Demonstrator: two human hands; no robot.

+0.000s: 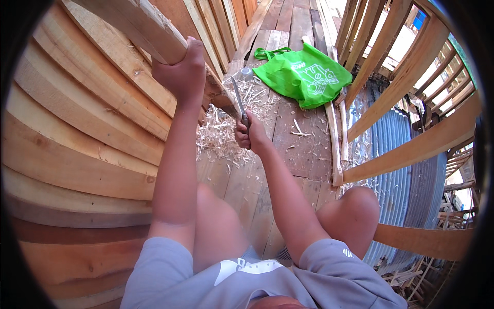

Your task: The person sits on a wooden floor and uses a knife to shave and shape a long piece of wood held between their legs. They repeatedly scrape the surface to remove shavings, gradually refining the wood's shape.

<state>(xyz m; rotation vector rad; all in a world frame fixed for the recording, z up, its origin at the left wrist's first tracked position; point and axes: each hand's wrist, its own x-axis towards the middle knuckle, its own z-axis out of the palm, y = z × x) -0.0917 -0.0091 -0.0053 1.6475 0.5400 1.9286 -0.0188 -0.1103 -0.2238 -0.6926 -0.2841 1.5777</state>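
Note:
My left hand (pixel 181 72) is closed round a long wooden beam (pixel 139 26) that slants from the upper left down toward the middle of the view. Beyond the fist, the beam's lower end shows a pale, freshly cut edge. In my right hand (pixel 252 133) is a knife (pixel 238 98), gripped by its handle with the blade pointing up and away from me. The blade lies right beside the beam's lower end; whether they touch I cannot tell. Curly wood shavings (pixel 221 136) are heaped on the plank floor (pixel 303 154) beneath both.
A green cloth bag (pixel 309 74) with white print lies ahead on the floor, a clear cup (pixel 246 73) beside it. Wall boards (pixel 92 134) rise close on my left. To the right stands a slatted wooden railing (pixel 411 147), with corrugated metal sheet (pixel 388 175) beyond.

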